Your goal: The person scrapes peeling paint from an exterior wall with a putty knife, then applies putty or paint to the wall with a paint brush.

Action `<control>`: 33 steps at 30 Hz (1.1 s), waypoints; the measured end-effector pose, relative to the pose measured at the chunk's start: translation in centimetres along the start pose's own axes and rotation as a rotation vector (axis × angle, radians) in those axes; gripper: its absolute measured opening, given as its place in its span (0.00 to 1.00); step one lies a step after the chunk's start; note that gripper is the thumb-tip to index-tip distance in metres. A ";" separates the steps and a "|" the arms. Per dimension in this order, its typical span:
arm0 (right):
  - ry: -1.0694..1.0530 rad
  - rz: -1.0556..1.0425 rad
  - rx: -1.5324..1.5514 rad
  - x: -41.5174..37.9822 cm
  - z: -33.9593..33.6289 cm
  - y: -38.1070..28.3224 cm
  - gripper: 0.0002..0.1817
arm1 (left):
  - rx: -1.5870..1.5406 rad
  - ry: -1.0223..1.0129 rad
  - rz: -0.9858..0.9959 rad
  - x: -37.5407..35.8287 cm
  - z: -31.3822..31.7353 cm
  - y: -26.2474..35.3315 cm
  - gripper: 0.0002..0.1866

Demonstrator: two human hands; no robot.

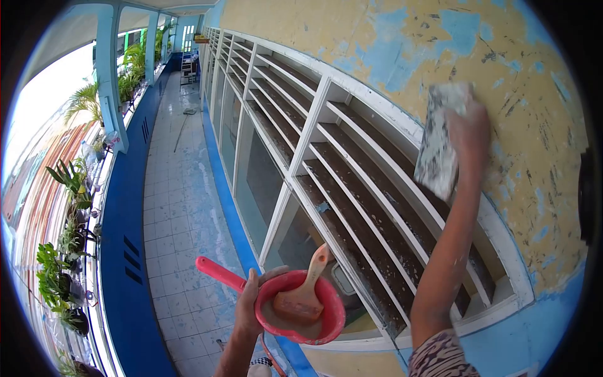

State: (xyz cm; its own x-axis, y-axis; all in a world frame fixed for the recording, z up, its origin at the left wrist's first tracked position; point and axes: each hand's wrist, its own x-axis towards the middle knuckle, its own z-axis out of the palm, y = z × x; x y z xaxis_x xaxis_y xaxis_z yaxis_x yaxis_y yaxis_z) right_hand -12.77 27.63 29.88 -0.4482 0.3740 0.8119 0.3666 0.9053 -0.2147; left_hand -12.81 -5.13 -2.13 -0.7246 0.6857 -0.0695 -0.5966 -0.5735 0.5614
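My left hand [249, 301] is closed round the side of a red plastic dipper [336, 314] near where its long handle [217, 271] joins the bowl. Inside the dipper a wide paintbrush [304, 295] leans with its wooden handle up, its head in greyish paste. Up at the right, my right hand [470, 135], slightly blurred, grips a flat rectangular board [440, 151] smeared with white and grey. The board lies against the yellow wall [527, 125], overlapping the upper edge of the white window frame. Blue patches and dark scuffs mark the wall around it.
White-framed louvre slats [370, 182] run along the wall above glass panes [260, 173]. A tiled walkway [179, 213] stretches away on the left, beside a blue parapet [129, 251] lined with potted plants [56, 273]. A ladder-like stand [187, 69] is at the far end.
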 end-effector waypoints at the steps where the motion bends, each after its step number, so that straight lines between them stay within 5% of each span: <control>1: 0.058 0.046 0.081 -2.8 0.0 0.2 0.26 | 0.001 0.014 -0.002 -0.2 -0.4 -0.3 0.41; 5: 0.241 -0.072 -0.096 -3.1 6.7 -2.1 0.27 | 0.059 0.029 -0.012 -0.5 -0.6 -1.1 0.42; 7: 0.048 -0.028 -0.078 0.0 10.2 -4.0 0.18 | 0.027 0.049 -0.017 -0.6 -0.4 -1.6 0.43; 10: -0.144 -0.039 -0.143 2.3 12.4 -7.1 0.17 | -0.002 -0.017 -0.054 -1.1 -0.2 -2.2 0.43; 12: -0.224 -0.007 -0.107 1.2 10.6 -7.1 0.15 | -0.008 0.002 -0.057 -1.6 0.6 -2.8 0.43; 16: 0.094 -0.210 0.143 -9.9 0.7 -3.9 0.21 | -0.006 -0.012 -0.070 -2.7 0.3 -3.8 0.43; 19: -0.147 0.073 0.580 -21.8 -5.1 1.0 0.15 | 0.054 -0.038 -0.132 -3.9 0.6 -3.9 0.43; 20: -0.350 0.374 0.710 -25.9 -7.3 1.7 0.15 | 0.060 -0.053 -0.129 -4.1 0.4 -4.3 0.43; 23: -0.606 0.535 0.532 -37.6 -10.6 5.8 0.20 | 0.046 -0.151 -0.244 -4.6 0.3 -5.7 0.46; 24: -0.772 0.837 0.345 -39.9 -12.3 5.5 0.21 | 0.059 -0.159 -0.244 -4.9 0.9 -6.1 0.46; 25: -0.580 0.718 0.721 -47.1 -10.7 9.6 0.17 | 0.072 -0.218 -0.295 -5.2 1.5 -6.6 0.45; 27: -0.601 0.954 0.797 -41.5 -18.0 3.3 0.16 | 0.117 -0.351 -0.398 -5.3 2.9 -7.5 0.43; 33: -0.397 1.025 0.583 -47.9 -21.7 9.2 0.16 | 0.114 -0.494 -0.509 -7.0 7.4 -12.5 0.38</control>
State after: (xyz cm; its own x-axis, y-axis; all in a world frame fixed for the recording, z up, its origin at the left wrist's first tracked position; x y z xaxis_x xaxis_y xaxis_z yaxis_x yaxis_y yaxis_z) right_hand 29.79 13.65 0.83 -0.4220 0.9038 -0.0708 0.3218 0.0764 -0.9437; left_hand 2.24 0.53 -2.59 -0.1094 0.9938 0.0208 -0.7595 -0.0971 0.6432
